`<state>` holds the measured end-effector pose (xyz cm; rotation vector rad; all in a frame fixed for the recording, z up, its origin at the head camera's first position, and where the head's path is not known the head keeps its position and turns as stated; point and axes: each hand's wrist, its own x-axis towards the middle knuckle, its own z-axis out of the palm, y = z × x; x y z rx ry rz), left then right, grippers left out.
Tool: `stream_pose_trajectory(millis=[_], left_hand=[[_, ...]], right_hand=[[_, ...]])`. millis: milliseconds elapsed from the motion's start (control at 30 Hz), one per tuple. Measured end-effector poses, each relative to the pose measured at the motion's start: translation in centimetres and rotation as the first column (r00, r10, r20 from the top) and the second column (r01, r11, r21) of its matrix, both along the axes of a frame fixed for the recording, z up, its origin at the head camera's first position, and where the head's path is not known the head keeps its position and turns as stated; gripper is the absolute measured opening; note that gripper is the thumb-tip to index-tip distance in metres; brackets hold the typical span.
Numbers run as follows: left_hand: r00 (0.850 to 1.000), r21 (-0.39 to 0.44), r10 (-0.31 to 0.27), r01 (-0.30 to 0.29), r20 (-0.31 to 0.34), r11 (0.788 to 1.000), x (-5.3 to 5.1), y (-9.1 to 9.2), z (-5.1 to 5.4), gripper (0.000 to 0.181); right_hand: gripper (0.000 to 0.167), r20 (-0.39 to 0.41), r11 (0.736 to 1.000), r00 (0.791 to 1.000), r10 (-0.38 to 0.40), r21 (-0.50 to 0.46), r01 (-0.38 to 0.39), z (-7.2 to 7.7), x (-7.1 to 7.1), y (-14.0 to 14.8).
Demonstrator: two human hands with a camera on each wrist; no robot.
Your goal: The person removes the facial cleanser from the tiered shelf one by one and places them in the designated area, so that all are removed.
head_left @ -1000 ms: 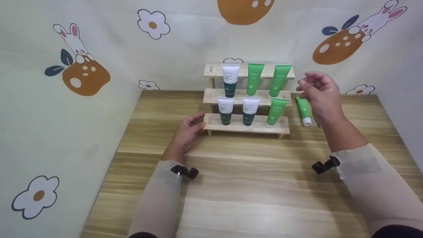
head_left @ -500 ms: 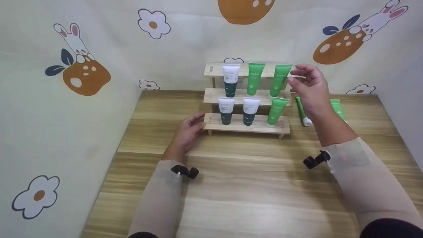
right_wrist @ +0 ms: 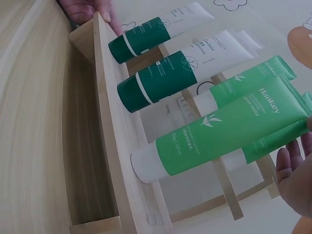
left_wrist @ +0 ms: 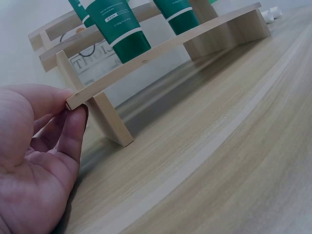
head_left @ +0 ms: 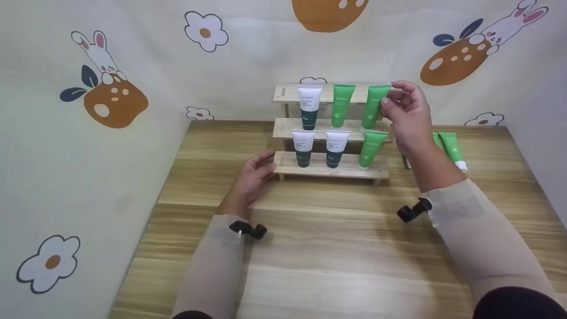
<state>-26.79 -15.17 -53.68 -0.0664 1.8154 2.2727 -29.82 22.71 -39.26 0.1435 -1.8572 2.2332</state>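
A three-tier wooden display rack [head_left: 283, 94] carries white-and-dark-green squeeze tubes and bright green squeeze tubes, standing on their caps. My left hand [head_left: 256, 176] pinches the left end of the lowest tier, thumb above and fingers below in the left wrist view. At the rack's upper right, my right hand [head_left: 409, 116] is at a green squeeze tube [head_left: 375, 106] on the middle tier. The thumb lies on the tube's right edge, the other fingers curled behind it. Below, another green tube [right_wrist: 219, 129] leans on the lowest tier, nearest the right wrist camera.
On the table [head_left: 332, 248], right of the rack, green tubes lie flat, one plainly visible [head_left: 452, 148] and others partly behind the right forearm. A patterned cloth wall [head_left: 248, 66] stands close behind the rack. White-and-green tubes [head_left: 303, 148] occupy the rack's left and middle.
My right hand has moved left from above the lying tubes to the upper right green tube, its thumb now at that tube's edge. The left hand and the rack have stayed put.
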Motion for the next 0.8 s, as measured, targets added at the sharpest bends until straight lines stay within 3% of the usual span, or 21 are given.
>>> stream_pose_trajectory(millis=[400, 800], left_hand=[[1.000, 0.020, 0.016, -0.016, -0.013, 1.000, 0.1, 0.3, 0.1, 0.053], [1.000, 0.009, 0.024, -0.024, -0.009, 1.000, 0.0, 0.2, 0.0, 0.053]], right_hand=[[0.035, -0.030, 0.999, 0.999, -0.043, -0.024, 0.043, -0.1, 0.2, 1.2], [0.038, -0.016, 0.998, 0.998, -0.063, -0.006, 0.063, 0.0, 0.7, 4.4]])
